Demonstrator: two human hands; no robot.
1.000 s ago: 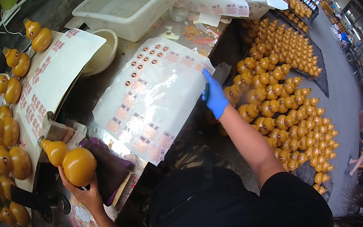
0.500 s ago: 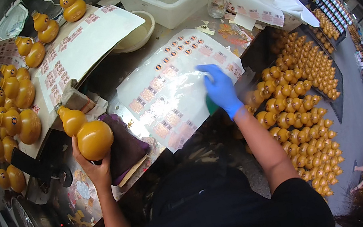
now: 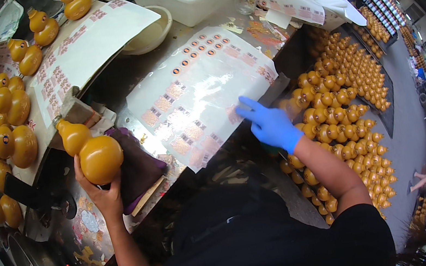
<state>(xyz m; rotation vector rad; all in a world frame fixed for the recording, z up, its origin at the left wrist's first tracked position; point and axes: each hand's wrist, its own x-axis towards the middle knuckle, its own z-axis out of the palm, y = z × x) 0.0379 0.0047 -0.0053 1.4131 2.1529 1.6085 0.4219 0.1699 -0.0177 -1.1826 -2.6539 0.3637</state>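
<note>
While the bare left hand [image 3: 105,199] cradles an amber gourd-shaped bottle [image 3: 100,159] by its lower bulb, thumb and fingers apart around it, beside a purple cloth [image 3: 135,169], the blue-gloved right hand [image 3: 272,125] has loosely spread fingers at the decal sheet's [image 3: 202,97] edge; contact is unclear.

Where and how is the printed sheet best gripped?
The sheet is probably best pinched at its near right edge, coming from the right, where the right hand is. It looks thin and lies nearly flat, and that edge seems to jut past the bench, which should leave room to get underneath.
</note>
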